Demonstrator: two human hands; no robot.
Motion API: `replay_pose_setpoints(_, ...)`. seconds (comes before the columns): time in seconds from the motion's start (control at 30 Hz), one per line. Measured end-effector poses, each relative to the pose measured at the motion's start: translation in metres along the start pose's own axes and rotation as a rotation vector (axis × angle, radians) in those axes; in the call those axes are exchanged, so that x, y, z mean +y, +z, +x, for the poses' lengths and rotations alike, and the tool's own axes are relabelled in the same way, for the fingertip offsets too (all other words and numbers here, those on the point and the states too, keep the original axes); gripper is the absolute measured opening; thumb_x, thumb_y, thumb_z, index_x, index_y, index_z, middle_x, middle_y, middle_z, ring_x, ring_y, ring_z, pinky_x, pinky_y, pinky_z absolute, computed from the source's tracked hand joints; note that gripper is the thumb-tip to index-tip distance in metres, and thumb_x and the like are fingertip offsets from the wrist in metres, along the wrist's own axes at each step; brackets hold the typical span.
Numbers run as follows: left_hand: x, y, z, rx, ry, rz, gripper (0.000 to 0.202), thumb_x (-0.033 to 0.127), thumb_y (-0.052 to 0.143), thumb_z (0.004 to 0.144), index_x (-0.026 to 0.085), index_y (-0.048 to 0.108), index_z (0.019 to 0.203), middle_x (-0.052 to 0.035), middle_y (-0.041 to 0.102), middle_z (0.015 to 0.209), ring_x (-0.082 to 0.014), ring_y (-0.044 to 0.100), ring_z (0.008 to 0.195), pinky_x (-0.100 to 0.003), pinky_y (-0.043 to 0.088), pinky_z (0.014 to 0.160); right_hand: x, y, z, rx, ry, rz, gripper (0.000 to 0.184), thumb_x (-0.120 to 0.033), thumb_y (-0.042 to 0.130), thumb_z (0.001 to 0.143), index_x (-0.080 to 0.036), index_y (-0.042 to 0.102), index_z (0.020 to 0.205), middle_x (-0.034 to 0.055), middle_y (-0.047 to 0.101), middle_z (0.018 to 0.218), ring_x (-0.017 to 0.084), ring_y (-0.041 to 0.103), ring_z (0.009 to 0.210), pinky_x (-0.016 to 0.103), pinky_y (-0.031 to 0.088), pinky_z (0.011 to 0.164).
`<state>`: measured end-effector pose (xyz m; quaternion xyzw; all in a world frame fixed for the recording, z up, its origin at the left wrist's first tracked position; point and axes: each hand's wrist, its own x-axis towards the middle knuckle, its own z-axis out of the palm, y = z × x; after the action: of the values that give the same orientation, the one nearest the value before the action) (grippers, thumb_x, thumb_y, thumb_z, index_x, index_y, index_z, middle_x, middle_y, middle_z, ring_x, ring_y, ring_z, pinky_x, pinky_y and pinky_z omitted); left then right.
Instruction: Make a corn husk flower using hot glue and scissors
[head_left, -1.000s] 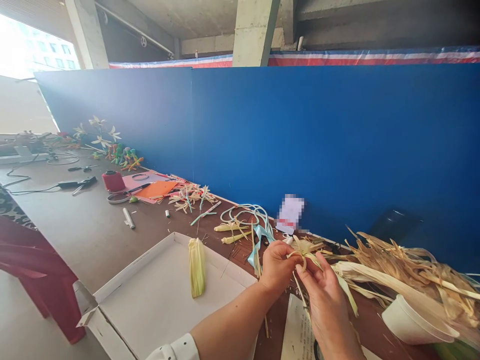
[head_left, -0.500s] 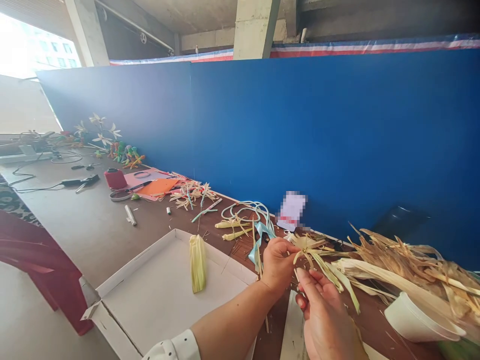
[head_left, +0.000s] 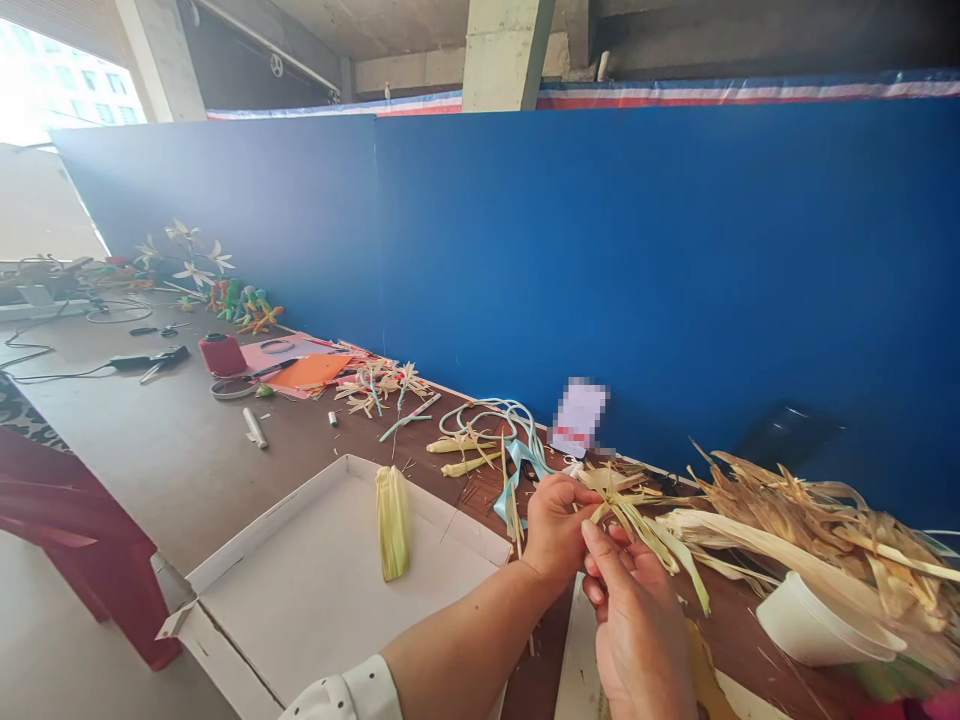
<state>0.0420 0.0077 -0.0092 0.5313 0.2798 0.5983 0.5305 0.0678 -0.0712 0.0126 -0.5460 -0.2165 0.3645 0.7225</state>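
Pale green strips of corn husk (head_left: 646, 532) fan out from a bunched point at my fingertips. My left hand (head_left: 555, 522) pinches the bunch, its forearm reaching across from the bottom. Just in front of it, my right hand (head_left: 637, 615) is closed with thumb and fingers together at a narrow strip of the husk; its fingertips partly hide the strip. To the left, a folded green corn husk (head_left: 394, 523) lies in a shallow white box lid (head_left: 300, 600). A heap of dry corn husks (head_left: 817, 530) lies to the right.
A white paper cup (head_left: 821, 620) lies tilted at the right. Behind my hands are a light blue ribbon (head_left: 517, 475), looped cords (head_left: 499, 408) and a phone (head_left: 579, 415) against the blue partition (head_left: 600, 250). Farther left sit orange paper (head_left: 311, 372) and a red pot (head_left: 222, 354).
My right hand has shifted slightly up and left, closer to my left hand, and the husk strip between them has moved with it. The view has turned a little to the right.
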Motion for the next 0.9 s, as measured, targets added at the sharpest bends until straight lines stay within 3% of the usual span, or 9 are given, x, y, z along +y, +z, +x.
replay_pose_setpoints(0.2,0.000,0.000,0.001,-0.007,-0.026,-0.057,0.005,0.012,0.069,0.064,0.017,0.068,0.064,-0.0026,0.059,0.075,-0.0141,0.056,0.076,-0.026,0.046,0.075,0.001,-0.002,0.001,-0.013,0.054,0.067,0.036,-0.037,0.077,0.064,-0.020,0.054,0.086,-0.0061,0.048,0.067,0.005,0.039,0.054,0.014,0.033,0.044)
replay_pose_setpoints(0.57,0.000,-0.002,0.000,-0.021,0.029,-0.011,0.007,0.012,0.068,0.064,0.018,0.068,0.067,-0.0024,0.061,0.076,-0.0144,0.057,0.077,-0.026,0.046,0.075,-0.015,0.000,-0.003,-0.042,0.151,0.153,0.034,-0.039,0.076,0.065,-0.022,0.066,0.093,-0.0011,0.061,0.082,0.005,0.044,0.056,0.014,0.036,0.042)
replay_pose_setpoints(0.9,0.001,-0.002,-0.002,-0.049,0.094,0.060,0.017,0.003,0.064,0.063,0.019,0.069,0.068,-0.0014,0.061,0.075,-0.0144,0.056,0.079,-0.026,0.044,0.077,-0.018,-0.001,0.003,-0.034,0.264,0.310,0.030,-0.026,0.081,0.060,-0.020,0.067,0.086,-0.0008,0.063,0.078,0.002,0.041,0.050,0.011,0.031,0.038)
